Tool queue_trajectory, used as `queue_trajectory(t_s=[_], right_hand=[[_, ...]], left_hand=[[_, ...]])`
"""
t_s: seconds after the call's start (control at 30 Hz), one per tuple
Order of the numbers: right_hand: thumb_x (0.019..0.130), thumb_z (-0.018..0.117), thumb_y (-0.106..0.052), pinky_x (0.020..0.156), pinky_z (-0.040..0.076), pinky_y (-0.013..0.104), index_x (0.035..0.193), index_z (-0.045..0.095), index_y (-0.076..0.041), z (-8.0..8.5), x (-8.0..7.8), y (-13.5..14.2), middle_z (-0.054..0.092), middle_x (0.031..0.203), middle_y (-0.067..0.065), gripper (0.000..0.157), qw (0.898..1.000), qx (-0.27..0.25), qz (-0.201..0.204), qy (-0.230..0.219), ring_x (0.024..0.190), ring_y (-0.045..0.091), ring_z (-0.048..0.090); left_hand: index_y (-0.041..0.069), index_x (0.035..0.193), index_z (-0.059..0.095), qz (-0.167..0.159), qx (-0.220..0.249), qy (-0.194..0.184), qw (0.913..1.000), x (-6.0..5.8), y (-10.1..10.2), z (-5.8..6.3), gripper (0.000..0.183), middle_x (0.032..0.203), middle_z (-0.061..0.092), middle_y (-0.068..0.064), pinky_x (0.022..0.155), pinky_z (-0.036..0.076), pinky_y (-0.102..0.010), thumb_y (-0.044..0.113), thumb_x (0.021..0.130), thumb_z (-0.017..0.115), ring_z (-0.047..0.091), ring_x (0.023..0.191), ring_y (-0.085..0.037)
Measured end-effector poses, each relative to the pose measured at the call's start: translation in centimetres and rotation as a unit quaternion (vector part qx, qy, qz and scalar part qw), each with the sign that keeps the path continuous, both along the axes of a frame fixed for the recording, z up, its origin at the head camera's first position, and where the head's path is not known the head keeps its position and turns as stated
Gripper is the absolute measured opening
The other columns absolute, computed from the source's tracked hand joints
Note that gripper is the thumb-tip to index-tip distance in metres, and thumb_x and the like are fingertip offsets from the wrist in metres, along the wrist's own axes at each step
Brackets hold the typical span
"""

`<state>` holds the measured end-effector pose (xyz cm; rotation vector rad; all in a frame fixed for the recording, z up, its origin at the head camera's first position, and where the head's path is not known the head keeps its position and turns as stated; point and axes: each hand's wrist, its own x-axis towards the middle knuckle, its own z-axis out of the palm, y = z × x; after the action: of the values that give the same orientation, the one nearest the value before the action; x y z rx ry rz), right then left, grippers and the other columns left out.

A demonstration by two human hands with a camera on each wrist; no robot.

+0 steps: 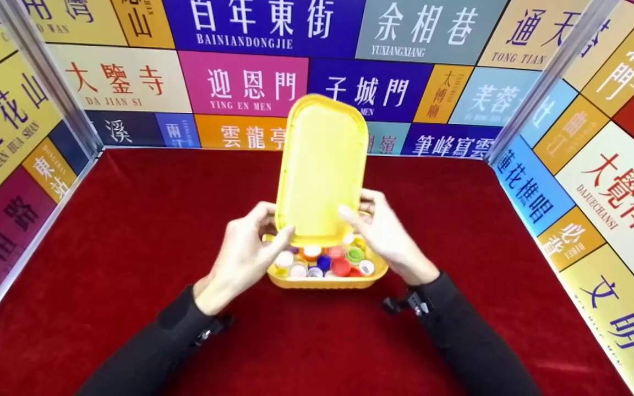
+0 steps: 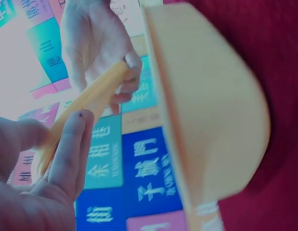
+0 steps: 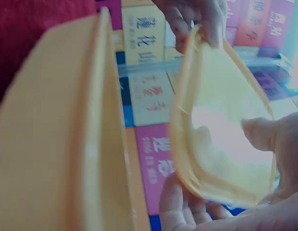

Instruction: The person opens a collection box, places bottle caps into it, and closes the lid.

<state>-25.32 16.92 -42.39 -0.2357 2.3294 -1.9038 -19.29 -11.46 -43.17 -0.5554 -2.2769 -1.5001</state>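
A yellow plastic lid [image 1: 322, 170] stands tilted upright above a yellow plastic box [image 1: 328, 282]. My left hand [image 1: 248, 247] pinches the lid's lower left edge between thumb and fingers. At the lower right edge, my right hand [image 1: 386, 231] grips it, thumb on the face turned to me. The right wrist view shows the lid's raised rim [image 3: 180, 139] with both hands on it. Inside the box lie several round bottle caps, among them a red cap [image 1: 340, 267], a green cap [image 1: 355, 254] and a blue cap [image 1: 323, 263]. The lid hides the box's back part.
The box rests on a dark red cloth [image 1: 185, 209] covering the table. Printed panels [image 1: 245, 82] with colored name blocks rise at the back and both sides. Metal frame posts [image 1: 53, 77] stand at the corners.
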Motion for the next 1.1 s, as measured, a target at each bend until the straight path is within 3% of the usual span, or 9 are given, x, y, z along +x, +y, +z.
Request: queue_trajectory(t_s=[0.17,0.27,0.4,0.5,0.6,0.7,0.9,1.0,1.1], right_hand=[[0.123,0.056,-0.036,0.106,0.070,0.037,0.175,0.038,0.002,2.0,-0.4,2.0,0.060,0.164,0.031,0.067,0.992,-0.118,-0.014,-0.037,0.136,0.037,0.075],[0.123,0.044,-0.057,0.102,0.072,0.041,0.174,0.042,0.001,3.3,-0.5,3.4,0.068,0.163,0.027,0.076,0.983,-0.172,0.007,-0.065,0.135,0.036,0.080],[0.119,0.039,-0.072,0.090,0.074,0.036,0.161,0.053,0.001,4.3,-0.6,4.7,0.086,0.133,0.015,0.085,0.969,-0.223,0.027,-0.099,0.111,0.024,0.088],[0.124,0.049,-0.052,0.077,0.072,0.028,0.147,0.062,0.001,4.3,-0.7,5.5,0.087,0.109,0.005,0.059,0.963,-0.242,0.017,-0.116,0.091,0.015,0.088],[0.124,0.056,-0.024,0.074,0.068,0.022,0.143,0.067,0.005,4.0,-0.8,6.0,0.087,0.101,0.004,0.036,0.965,-0.232,0.003,-0.120,0.085,0.011,0.088],[0.121,0.058,-0.012,0.077,0.068,0.021,0.146,0.066,0.012,3.6,-0.9,6.2,0.088,0.103,0.007,0.036,0.968,-0.223,0.004,-0.117,0.089,0.012,0.089],[0.120,0.055,-0.007,0.078,0.070,0.025,0.155,0.056,0.015,3.3,-1.3,6.5,0.087,0.106,0.008,0.041,0.971,-0.213,0.025,-0.103,0.089,0.013,0.089],[0.119,0.053,-0.005,0.085,0.071,0.029,0.161,0.052,0.013,2.9,-1.4,6.5,0.085,0.116,0.010,0.045,0.976,-0.191,0.049,-0.095,0.096,0.015,0.089],[0.119,0.051,-0.003,0.089,0.072,0.032,0.163,0.050,0.011,2.4,-1.4,6.4,0.082,0.121,0.011,0.046,0.978,-0.166,0.076,-0.097,0.100,0.016,0.088]], left_hand=[[0.002,0.118,0.078,0.065,-0.095,0.153,0.9816,-0.4,-1.5,1.0,0.017,0.104,0.084,-0.010,0.071,0.068,-0.030,0.006,0.103,0.086,0.080,0.091,-0.019],[0.004,0.116,0.078,0.080,-0.164,0.226,0.9569,-0.3,-2.4,1.5,0.020,0.106,0.080,-0.011,0.078,0.071,-0.034,0.002,0.100,0.089,0.078,0.093,-0.021],[0.006,0.115,0.077,0.092,-0.249,0.298,0.9171,-0.2,-3.1,1.7,0.022,0.105,0.074,-0.010,0.086,0.072,-0.037,0.003,0.099,0.091,0.074,0.095,-0.024],[0.007,0.114,0.077,0.093,-0.295,0.338,0.8888,-0.2,-3.1,1.5,0.016,0.104,0.072,-0.009,0.086,0.073,-0.036,0.006,0.102,0.089,0.074,0.097,-0.025],[0.008,0.115,0.078,0.091,-0.321,0.353,0.8741,-0.3,-3.1,1.2,0.014,0.105,0.073,-0.008,0.082,0.073,-0.035,0.006,0.104,0.087,0.075,0.098,-0.024],[0.009,0.119,0.078,0.074,-0.317,0.323,0.8887,-0.4,-3.2,1.0,0.019,0.109,0.074,-0.008,0.084,0.073,-0.035,0.005,0.103,0.088,0.074,0.100,-0.024],[0.004,0.152,0.070,0.012,-0.212,0.104,0.9717,-1.0,-4.0,1.5,0.062,0.142,0.074,-0.018,0.111,0.068,-0.045,0.034,0.103,0.092,0.074,0.127,-0.031],[0.000,0.156,0.067,0.046,-0.149,0.025,0.9875,-1.5,-4.0,1.1,0.063,0.143,0.075,-0.021,0.104,0.071,-0.050,0.035,0.107,0.087,0.079,0.123,-0.034],[-0.002,0.154,0.067,0.073,-0.113,-0.046,0.9898,-1.7,-3.9,0.3,0.056,0.130,0.083,-0.020,0.087,0.073,-0.044,0.029,0.110,0.083,0.083,0.102,-0.032]])
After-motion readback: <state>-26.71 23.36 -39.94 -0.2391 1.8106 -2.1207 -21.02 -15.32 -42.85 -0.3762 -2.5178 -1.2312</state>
